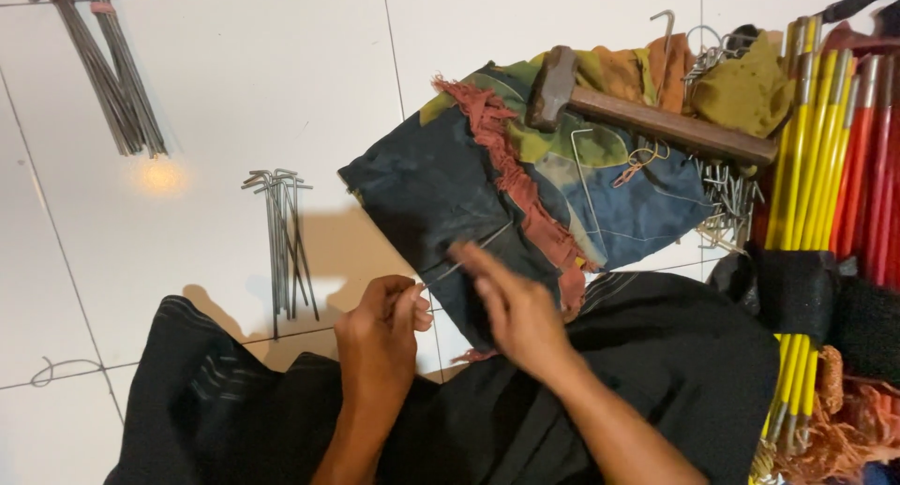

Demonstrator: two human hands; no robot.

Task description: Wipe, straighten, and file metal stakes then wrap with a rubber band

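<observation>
My left hand [382, 340] pinches one end of a thin metal tent peg [469, 253] that slants up to the right over a dark blue cloth [427, 190]. Just right of it, my right hand [511, 307] is blurred, fingers stretched flat and apart, nothing in it, its fingertips close to the peg. The cloth is patched with green, orange and a red frayed edge [511, 171]. A wooden-handled hammer [647, 115] lies on top of the cloth at the upper right.
A small bundle of metal pegs [283, 237] lies on the white tiled floor [234, 91] left of the cloth, a larger bundle [108, 68] at the top left. Yellow and red poles [834, 157] fill the right edge. Loose pegs [727, 208] lie beside them. Black fabric [234, 410] covers my lap.
</observation>
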